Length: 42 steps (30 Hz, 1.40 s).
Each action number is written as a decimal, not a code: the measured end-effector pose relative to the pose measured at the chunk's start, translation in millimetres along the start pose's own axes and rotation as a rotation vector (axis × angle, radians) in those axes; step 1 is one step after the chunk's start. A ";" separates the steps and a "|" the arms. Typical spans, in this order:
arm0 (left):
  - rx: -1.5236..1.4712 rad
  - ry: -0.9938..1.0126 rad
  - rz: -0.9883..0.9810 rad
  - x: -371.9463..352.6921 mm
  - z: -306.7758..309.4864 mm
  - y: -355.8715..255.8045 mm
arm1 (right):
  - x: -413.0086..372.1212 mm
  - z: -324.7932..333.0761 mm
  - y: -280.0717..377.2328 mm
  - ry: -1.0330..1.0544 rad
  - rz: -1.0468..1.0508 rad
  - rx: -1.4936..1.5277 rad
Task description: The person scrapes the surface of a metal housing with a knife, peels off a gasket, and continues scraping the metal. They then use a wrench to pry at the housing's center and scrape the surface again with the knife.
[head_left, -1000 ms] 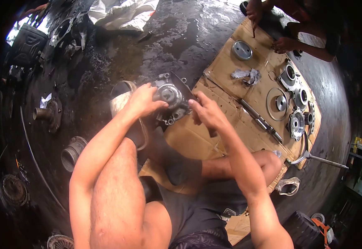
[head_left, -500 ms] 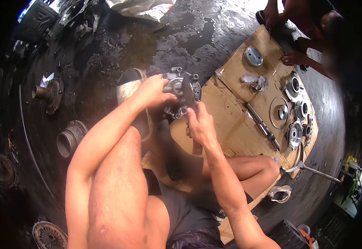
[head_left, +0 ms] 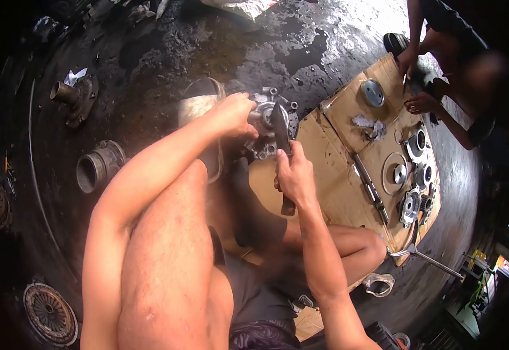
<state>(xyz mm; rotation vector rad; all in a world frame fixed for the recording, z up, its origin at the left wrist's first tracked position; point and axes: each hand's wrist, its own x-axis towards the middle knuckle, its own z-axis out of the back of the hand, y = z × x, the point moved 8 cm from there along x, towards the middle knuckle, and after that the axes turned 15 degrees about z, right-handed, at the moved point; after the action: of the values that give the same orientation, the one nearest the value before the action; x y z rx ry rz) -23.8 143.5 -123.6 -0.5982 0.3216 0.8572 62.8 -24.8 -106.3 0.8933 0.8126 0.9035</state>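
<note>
My right hand (head_left: 295, 174) is wrapped round the handle of a knife (head_left: 282, 131) with a dark, broad, pointed blade. The blade lies across the face of a grey metal housing (head_left: 263, 114), a round casting with bolt lugs around its rim. Gripping the housing's left edge is my left hand (head_left: 236, 116), its thumb low and its fingers at the upper side. Some fingertips are hard to make out. The housing sits near the floor between my legs, beside my sandal (head_left: 199, 108). The blade covers part of the housing's centre.
Cardboard (head_left: 330, 181) on the right bears a shaft (head_left: 371, 189), a round cover (head_left: 373, 92), a crumpled rag (head_left: 370, 125) and several ring-shaped parts. Another person's hand (head_left: 420, 104) is at its far edge. A flanged tube (head_left: 71, 96) and a ribbed sleeve (head_left: 97, 169) stand left.
The view has shifted, so the scene sits differently in the frame. The knife still lies over the housing, its blade tilted slightly differently. My left hand keeps its place on the housing's edge.
</note>
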 end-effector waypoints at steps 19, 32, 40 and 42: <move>0.030 0.005 0.001 1.3 -3.5 2.0 | 1.5 -10.3 -5.2 0.056 0.030 0.032; 0.047 0.041 0.045 -0.7 -2.4 0.4 | -0.7 -3.9 -14.5 -0.003 0.024 0.042; 0.039 0.027 0.040 -0.1 -2.2 0.7 | 1.7 -1.5 -13.5 -0.037 -0.044 0.082; 0.036 0.031 0.041 -2.3 -2.2 1.5 | 2.0 -8.0 -14.3 0.041 0.011 -0.001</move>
<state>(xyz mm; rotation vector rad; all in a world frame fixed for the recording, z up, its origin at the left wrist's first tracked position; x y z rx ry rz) -26.5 141.5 -124.7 -0.5738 0.3774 0.8808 60.8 -25.4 -122.6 0.8817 0.8430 0.9338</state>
